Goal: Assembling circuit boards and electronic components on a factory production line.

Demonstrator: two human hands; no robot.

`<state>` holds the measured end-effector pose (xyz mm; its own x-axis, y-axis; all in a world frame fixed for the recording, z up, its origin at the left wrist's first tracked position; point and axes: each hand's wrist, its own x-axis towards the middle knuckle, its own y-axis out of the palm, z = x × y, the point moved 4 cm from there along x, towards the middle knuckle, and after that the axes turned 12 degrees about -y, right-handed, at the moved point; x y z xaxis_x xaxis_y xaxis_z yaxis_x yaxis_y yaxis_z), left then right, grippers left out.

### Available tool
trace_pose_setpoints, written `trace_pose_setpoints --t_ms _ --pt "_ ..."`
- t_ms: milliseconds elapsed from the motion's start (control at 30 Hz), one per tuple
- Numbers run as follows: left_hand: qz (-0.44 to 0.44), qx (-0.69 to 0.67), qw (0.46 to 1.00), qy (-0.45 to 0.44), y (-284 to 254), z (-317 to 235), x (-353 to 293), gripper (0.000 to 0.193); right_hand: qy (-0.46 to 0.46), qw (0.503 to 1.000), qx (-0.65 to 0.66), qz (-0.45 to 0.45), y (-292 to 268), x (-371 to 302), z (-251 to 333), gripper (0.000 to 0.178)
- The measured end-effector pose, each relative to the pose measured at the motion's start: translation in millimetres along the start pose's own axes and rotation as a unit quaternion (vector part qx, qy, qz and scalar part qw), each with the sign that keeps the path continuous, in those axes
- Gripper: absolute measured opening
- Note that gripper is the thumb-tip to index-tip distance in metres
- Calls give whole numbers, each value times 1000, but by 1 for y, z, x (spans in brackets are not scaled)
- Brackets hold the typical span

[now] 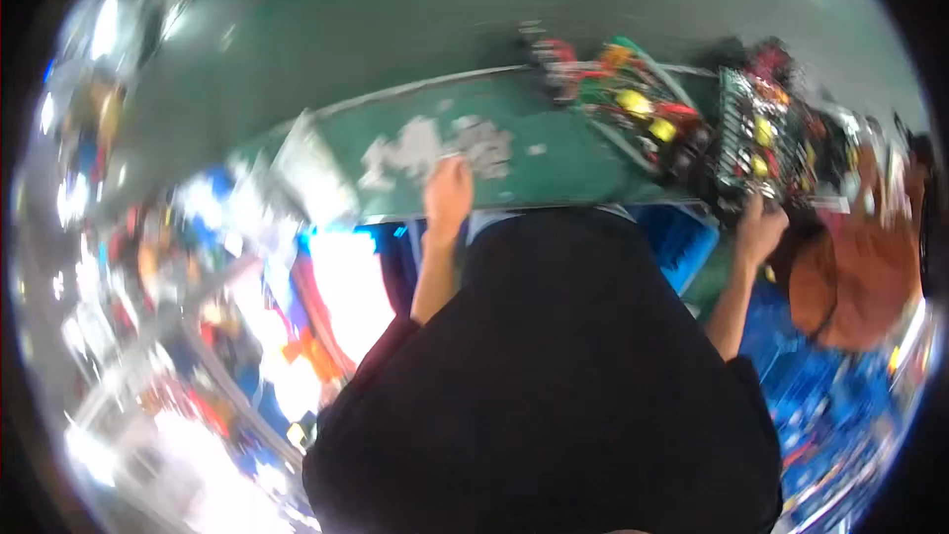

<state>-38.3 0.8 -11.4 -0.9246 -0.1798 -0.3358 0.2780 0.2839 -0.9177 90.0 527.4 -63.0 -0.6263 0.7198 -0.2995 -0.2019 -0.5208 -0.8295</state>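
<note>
Over the green bench top (573, 173) my left hand (450, 198) has its fingers pressed together, with a pale sliver at the tips too blurred to name. Several flat white pieces (410, 146) lie scattered just beyond it. Far to the right, my right hand (759, 230) is closed at the near edge of a dark tray-like container (733, 124) of mixed small parts. What its fingers hold is hidden by blur. Between the hands, farther back, sits another cluster of red, yellow, green and black parts (633, 104).
A clear plastic bag (316, 173) lies at the bench's left end. Blue containers (677, 242) stand under the near edge and lower right. A brown rounded object (855, 282) is at the right. Blurred shelving with colourful goods (198, 326) fills the left side.
</note>
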Motion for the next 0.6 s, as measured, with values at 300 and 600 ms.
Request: trace_pose_setpoints --t_ms 300,600 --pt "-288 -133 936 -152 88 161 4 15 -248 962 -98 58 19 -11 3 32" --pt "-300 -56 916 -258 147 268 -41 15 -258 965 -50 13 13 -22 -11 29"
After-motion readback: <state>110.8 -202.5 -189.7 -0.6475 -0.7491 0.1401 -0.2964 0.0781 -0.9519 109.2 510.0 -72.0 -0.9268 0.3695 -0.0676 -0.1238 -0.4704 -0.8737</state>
